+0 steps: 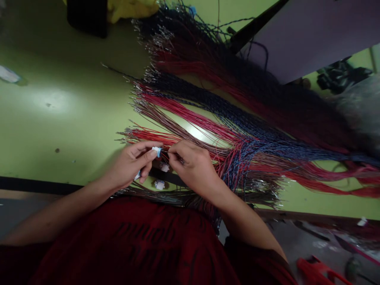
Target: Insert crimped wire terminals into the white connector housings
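A white-and-blue connector is gripped between the thumb and fingers of the left hand, held up over the near part of the green worktop. Another blue-and-white piece is partly hidden under the curled lower fingers of the same hand. The fingers of the right hand are closed in a pinch on a thin dark wire, which is held close beside the connector (whether its end is seated inside is too small to tell). Below the two hands, a white gridded block is seen, with a second gridded block set nearer the body. Beyond them, orange-red wires, brown wires, pinkish-red wires and twisted blue wires are spread in bundles, their metal-tipped ends pointed leftward.
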Action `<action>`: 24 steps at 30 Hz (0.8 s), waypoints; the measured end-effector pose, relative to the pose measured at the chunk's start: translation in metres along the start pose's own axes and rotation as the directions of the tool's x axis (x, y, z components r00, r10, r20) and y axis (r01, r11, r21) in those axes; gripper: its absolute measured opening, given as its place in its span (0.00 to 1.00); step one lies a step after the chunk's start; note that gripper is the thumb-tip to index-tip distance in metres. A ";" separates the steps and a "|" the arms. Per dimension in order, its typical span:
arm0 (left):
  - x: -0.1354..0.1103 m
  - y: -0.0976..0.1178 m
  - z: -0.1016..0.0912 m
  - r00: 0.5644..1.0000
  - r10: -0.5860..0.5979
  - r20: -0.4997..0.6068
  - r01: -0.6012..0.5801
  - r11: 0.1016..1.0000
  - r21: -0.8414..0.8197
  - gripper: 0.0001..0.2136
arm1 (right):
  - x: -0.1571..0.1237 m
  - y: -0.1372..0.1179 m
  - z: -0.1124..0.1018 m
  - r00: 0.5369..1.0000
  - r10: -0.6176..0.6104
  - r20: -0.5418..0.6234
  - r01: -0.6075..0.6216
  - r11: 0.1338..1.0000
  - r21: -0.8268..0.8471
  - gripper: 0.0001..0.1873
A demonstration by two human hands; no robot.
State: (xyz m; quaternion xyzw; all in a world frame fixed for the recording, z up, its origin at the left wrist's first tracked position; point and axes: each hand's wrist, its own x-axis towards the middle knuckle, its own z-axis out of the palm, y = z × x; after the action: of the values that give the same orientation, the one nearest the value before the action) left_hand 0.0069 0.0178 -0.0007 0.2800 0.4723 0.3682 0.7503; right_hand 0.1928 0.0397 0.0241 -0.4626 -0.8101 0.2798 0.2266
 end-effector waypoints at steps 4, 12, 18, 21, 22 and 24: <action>0.000 -0.003 -0.003 1.000 0.004 -0.005 -0.004 0.999 0.039 0.21 | -0.001 -0.001 0.001 0.998 -0.047 0.040 0.050 0.996 -0.068 0.11; 0.000 -0.004 -0.002 1.000 -0.011 0.007 0.011 1.000 0.024 0.20 | -0.002 -0.006 0.001 0.994 -0.059 0.093 0.063 0.997 -0.042 0.12; -0.001 -0.004 -0.003 0.999 0.016 0.031 -0.017 0.999 0.039 0.21 | -0.003 -0.004 0.002 0.998 -0.024 0.065 0.023 1.000 0.021 0.11; -0.001 -0.006 -0.004 1.000 0.030 0.008 -0.030 0.998 0.046 0.20 | -0.001 -0.006 0.002 0.996 -0.026 0.085 0.025 1.000 0.013 0.11; -0.001 -0.006 -0.004 0.999 0.035 0.000 -0.035 0.998 0.050 0.20 | 0.000 -0.006 0.002 0.995 -0.030 0.096 0.030 1.000 0.004 0.12; -0.001 -0.006 -0.003 0.999 0.039 -0.001 -0.039 0.997 0.073 0.20 | 0.000 -0.007 0.004 0.991 -0.050 0.124 0.055 0.998 -0.033 0.12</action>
State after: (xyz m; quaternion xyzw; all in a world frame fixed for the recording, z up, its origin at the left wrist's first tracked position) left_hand 0.0054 0.0137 -0.0066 0.3158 0.4806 0.3656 0.7319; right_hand 0.1862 0.0357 0.0262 -0.4271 -0.8393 0.2871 0.1753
